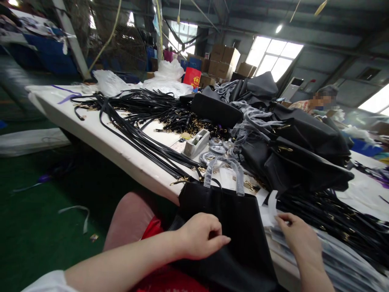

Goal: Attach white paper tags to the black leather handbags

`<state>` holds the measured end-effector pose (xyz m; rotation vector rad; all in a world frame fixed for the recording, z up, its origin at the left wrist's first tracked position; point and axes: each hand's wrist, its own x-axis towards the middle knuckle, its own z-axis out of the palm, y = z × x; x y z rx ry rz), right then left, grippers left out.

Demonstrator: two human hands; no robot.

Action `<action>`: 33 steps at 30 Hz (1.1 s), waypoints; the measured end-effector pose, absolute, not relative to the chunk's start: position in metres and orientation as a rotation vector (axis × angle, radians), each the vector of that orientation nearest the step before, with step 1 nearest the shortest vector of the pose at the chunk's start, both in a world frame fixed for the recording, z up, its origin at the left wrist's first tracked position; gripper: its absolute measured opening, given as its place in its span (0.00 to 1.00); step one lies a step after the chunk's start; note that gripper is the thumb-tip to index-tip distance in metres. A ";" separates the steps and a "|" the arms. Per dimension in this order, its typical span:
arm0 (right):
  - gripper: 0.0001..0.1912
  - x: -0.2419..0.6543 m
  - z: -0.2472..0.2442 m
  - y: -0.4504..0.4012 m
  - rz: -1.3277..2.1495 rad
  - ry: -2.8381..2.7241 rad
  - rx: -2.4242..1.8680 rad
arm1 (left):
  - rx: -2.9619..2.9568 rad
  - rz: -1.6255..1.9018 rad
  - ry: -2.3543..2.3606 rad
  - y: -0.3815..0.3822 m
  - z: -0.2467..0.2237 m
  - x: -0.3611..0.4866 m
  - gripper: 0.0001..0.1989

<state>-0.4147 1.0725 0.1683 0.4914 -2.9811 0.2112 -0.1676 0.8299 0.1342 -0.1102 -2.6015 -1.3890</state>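
My left hand (202, 237) hovers over the black bag (231, 227), fingers curled loosely and thumb apart from them, with nothing visible in that grip. My right hand (300, 237), just beside the bag, has its grip clamped on a curved white strip (272, 202), whose free end points up and away from me.

The bag lies over my red cloth (158, 280) and against the counter (91, 136), its long axis running away from me; its plastic-wrapped handles (240, 178) point toward the far side. The counter's near edge slants from upper left down to me, with a narrow bare band beside the black straps (136, 140). To my right, plastic-covered goods (349, 259) crowd the edge. Left of me, the green floor (30, 227) gives open room.

Beyond the handles sit a tape dispenser (197, 142) and tape rolls (217, 149), then a heap of black bags (298, 162). Farther back, a red packet (192, 77) bears yellow characters too small for me to read; cartons (223, 61) stand behind, and a person (322, 99) is at right.
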 end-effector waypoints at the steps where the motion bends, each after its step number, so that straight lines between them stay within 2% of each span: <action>1: 0.15 -0.418 0.167 1.072 0.225 -3.018 0.525 | -0.107 -1.393 -2.594 0.830 0.134 -0.167 0.18; 3: 0.15 -0.421 0.167 1.071 0.254 -3.058 0.564 | -0.108 -1.394 -2.581 0.830 0.132 -0.166 0.18; 6: 0.20 -0.407 0.174 1.069 0.277 -3.034 0.494 | -0.081 -1.420 -2.569 0.831 0.129 -0.165 0.17; 12: 0.25 -0.365 0.198 1.054 0.246 -2.555 0.475 | 0.015 -1.599 -2.446 0.831 0.133 -0.167 0.19; 18: 0.23 -0.413 0.166 1.062 0.042 -2.879 0.655 | 0.017 -1.664 -2.449 0.830 0.137 -0.166 0.20; 25: 0.22 -0.423 0.156 1.081 -0.015 -2.883 0.590 | 0.029 -1.658 -2.461 0.830 0.136 -0.167 0.18; 29: 0.21 -0.419 0.165 1.085 0.124 -2.825 0.508 | 0.012 -1.688 -2.446 0.833 0.136 -0.170 0.17; 33: 0.20 -0.408 0.178 1.080 0.425 -2.674 0.349 | 0.034 -1.744 -2.411 0.835 0.134 -0.171 0.17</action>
